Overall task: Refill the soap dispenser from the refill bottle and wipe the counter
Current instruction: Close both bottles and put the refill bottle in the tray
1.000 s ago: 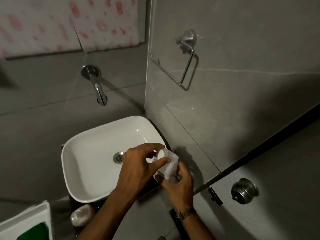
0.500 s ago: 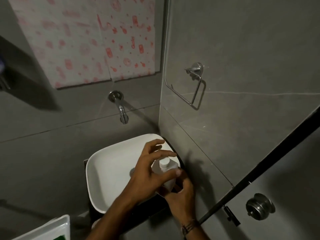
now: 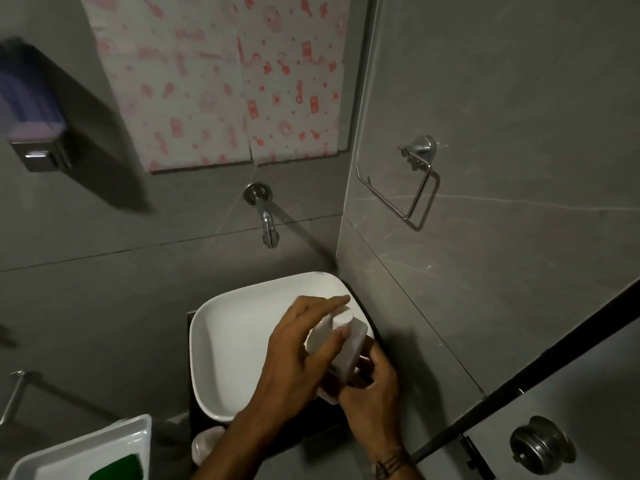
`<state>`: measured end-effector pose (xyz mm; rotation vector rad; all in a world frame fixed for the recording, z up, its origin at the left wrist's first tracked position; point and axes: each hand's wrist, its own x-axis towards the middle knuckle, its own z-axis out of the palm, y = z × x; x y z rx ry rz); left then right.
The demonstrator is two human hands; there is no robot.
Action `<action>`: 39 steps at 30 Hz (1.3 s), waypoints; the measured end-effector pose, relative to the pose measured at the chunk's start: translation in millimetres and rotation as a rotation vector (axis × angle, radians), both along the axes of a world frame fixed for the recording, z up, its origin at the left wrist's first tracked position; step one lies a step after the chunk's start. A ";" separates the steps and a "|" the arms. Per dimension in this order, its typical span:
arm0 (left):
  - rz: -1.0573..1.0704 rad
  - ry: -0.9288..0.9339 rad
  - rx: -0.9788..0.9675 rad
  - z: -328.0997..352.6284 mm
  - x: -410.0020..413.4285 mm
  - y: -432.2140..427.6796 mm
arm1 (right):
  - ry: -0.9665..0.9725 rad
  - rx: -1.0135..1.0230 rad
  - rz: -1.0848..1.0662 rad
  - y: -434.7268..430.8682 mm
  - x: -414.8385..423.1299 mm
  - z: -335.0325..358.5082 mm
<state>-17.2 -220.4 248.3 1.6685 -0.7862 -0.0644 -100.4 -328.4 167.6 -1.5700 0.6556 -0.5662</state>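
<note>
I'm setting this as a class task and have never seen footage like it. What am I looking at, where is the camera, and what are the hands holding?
There is no machine here. These are a person's two bare hands, filmed by a wide-angle camera worn on the head and looking down. The right hand holds a white bottle by its lower part, over the right edge of a white sink. The left hand has its fingers round the bottle's cap. A tap sticks out of the grey wall above the sink. A soap dispenser is mounted at upper left, and a white tray sits at lower left.
</note>
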 end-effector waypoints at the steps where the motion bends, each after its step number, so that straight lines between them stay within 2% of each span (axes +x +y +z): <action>1: -0.009 0.011 0.000 -1.2 -2.0 2.7 | 0.003 0.002 0.021 -0.3 0.0 0.6; 7: 0.182 -0.030 0.002 -6.0 -4.7 9.9 | 0.002 0.029 0.113 10.9 0.2 6.0; 11: 0.113 -0.001 -0.022 -14.7 -8.5 26.1 | -0.046 0.070 0.183 21.8 7.3 10.7; 16: 0.306 -0.013 0.024 -18.1 -2.4 42.7 | -0.004 0.101 0.280 36.6 15.6 8.9; 20: 0.266 -0.023 0.009 -22.5 -4.1 65.2 | -0.034 0.197 0.400 49.7 23.4 6.8; 22: 0.326 0.000 0.036 -21.5 -0.2 76.2 | -0.046 0.273 0.441 60.3 29.0 4.2; 24: 0.390 0.021 0.035 -21.2 7.9 90.3 | -0.008 0.219 0.399 78.1 40.3 9.9; 28: 0.339 0.024 -0.038 -24.2 23.6 134.2 | -0.016 0.124 0.401 114.5 61.2 4.6; 33: 0.393 0.011 0.026 -27.7 49.1 203.2 | 0.009 0.014 0.420 177.4 88.4 -0.8; 37: 0.280 0.165 -0.062 -50.9 70.0 278.1 | 0.071 -0.060 0.446 240.6 112.0 -28.5; 39: 0.269 0.283 -0.032 -76.9 78.2 321.1 | 0.130 -0.074 0.485 273.0 123.4 -47.2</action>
